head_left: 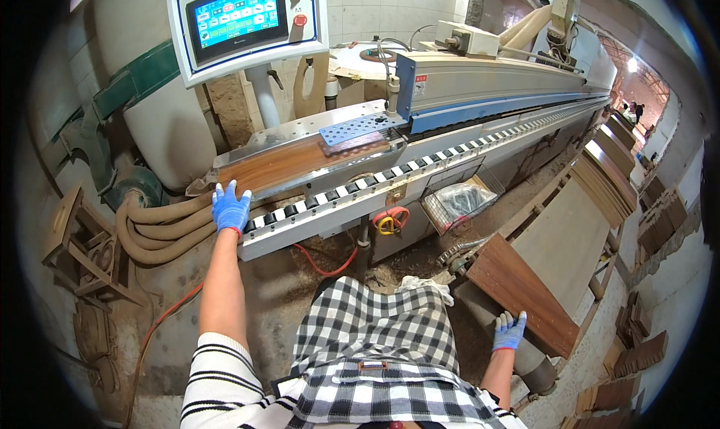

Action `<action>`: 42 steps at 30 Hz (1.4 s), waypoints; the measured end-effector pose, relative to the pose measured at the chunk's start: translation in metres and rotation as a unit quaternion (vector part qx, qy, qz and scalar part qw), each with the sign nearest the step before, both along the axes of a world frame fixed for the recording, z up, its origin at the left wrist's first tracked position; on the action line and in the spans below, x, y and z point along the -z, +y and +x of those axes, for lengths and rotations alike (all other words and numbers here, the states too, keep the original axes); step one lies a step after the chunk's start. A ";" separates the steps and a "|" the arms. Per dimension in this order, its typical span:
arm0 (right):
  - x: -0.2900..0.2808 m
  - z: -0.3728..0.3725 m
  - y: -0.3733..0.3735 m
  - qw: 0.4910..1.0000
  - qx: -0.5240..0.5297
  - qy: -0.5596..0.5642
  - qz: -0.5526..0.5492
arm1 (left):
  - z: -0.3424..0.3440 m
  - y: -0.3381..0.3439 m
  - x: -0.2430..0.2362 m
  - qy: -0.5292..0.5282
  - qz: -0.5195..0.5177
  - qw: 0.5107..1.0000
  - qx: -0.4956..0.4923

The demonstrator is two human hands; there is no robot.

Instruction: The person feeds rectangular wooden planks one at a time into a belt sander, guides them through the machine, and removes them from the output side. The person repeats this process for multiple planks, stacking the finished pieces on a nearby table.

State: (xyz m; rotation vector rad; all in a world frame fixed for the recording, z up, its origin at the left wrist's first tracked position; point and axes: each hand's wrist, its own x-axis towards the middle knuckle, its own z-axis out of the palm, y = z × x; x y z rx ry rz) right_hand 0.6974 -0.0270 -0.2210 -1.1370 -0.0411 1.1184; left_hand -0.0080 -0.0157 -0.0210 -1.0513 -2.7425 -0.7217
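My left hand (pixel 231 210), in a blue glove, is spread against the near left end of a brown wood board (pixel 289 165). The board lies on the bed of a long machine (pixel 480 118), its far end beneath a perforated blue plate (pixel 361 129). Low on the right, my right hand (pixel 509 331), also gloved in blue, has its fingers stretched out at the edge of a second brown wood board (pixel 521 290). That board lies askew over a greyish panel (pixel 566 241) on a roller conveyor. Whether my right thumb is under it is hidden.
A control screen (pixel 238 18) with green and red buttons stands above the machine's left end. Thick hoses (pixel 161 234) and a wooden stool (pixel 84 241) are at the left. A wire basket (pixel 463 202) hangs on the machine's front. Stacked boards (pixel 604 178) line the right.
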 end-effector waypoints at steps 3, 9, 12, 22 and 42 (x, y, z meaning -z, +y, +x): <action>0.006 0.007 -0.001 1.000 -0.003 0.003 -0.001 | 0.002 0.000 -0.001 -0.006 0.009 1.000 -0.014; 0.008 0.012 -0.003 1.000 0.008 0.022 0.009 | -0.004 -0.002 0.003 -0.015 0.024 1.000 -0.014; 0.010 0.021 -0.004 0.999 0.014 0.039 0.015 | -0.015 -0.004 0.010 -0.008 0.037 0.999 -0.003; 0.013 0.046 -0.008 0.995 0.080 0.057 0.021 | -0.023 -0.008 0.008 0.002 0.040 0.999 0.018; 0.054 0.125 -0.021 0.974 0.207 0.090 0.009 | 0.020 0.036 -0.004 0.043 0.000 0.998 0.036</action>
